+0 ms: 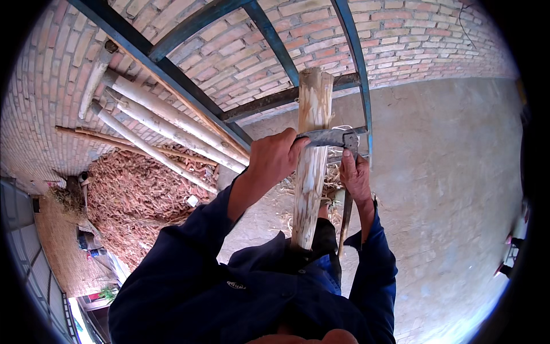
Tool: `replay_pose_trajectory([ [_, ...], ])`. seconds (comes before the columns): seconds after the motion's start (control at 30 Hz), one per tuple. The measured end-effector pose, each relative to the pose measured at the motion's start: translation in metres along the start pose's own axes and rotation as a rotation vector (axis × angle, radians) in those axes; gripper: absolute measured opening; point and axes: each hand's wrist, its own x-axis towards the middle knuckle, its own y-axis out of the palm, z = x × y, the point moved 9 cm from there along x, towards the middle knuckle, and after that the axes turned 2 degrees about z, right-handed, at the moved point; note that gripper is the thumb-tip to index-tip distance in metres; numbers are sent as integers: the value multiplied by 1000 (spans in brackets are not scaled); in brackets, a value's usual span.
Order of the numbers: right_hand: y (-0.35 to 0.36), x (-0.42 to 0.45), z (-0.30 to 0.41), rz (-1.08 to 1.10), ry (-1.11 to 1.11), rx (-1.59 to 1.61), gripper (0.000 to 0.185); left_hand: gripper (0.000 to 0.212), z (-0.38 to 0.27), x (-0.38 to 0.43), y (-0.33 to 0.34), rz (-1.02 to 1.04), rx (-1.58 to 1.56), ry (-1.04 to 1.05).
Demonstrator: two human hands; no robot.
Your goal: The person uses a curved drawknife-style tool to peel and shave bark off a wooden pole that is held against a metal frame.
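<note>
A partly peeled wooden log [310, 180] slants from my torso up to a crossbar of the blue metal frame. Across its upper part lies the curved blade of a sickle [328, 138]. My left hand [279, 155] grips the blade's tip end, its thumb along the metal. My right hand [355, 176] is closed around the sickle near the joint of blade and handle, thumb pressed by the joint. The handle hangs down beside the log. Thin bark strips show behind the blade and around my feet.
The blue metal frame [354, 51] stands against the brick wall [412, 26]. Several pale poles [172, 124] lean at the left, above a heap of corn cobs [133, 193]. Bare concrete floor [447, 180] extends to the right.
</note>
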Motion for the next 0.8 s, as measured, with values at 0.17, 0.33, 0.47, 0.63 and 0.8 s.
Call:
replay_pose_trajectory([
  [0.17, 1, -10, 7, -2, -95, -84, 38, 35, 1, -16, 10, 27, -3, -40],
  [0.33, 10, -81, -40, 140, 119, -45, 28, 33, 0, -99, 33, 118, -114, -161],
  [0.47, 7, -143, -61, 176, 48, -162, 24, 34, -8, -178, 60, 203, -187, -229],
  [0.63, -6, -99, -48, 100, 80, -31, 31, 34, -8, -113, 44, 75, -158, -71],
  [0.8, -5, -6, 3, 33, -36, -46, 42, 34, -14, -6, 9, 10, 2, 18],
])
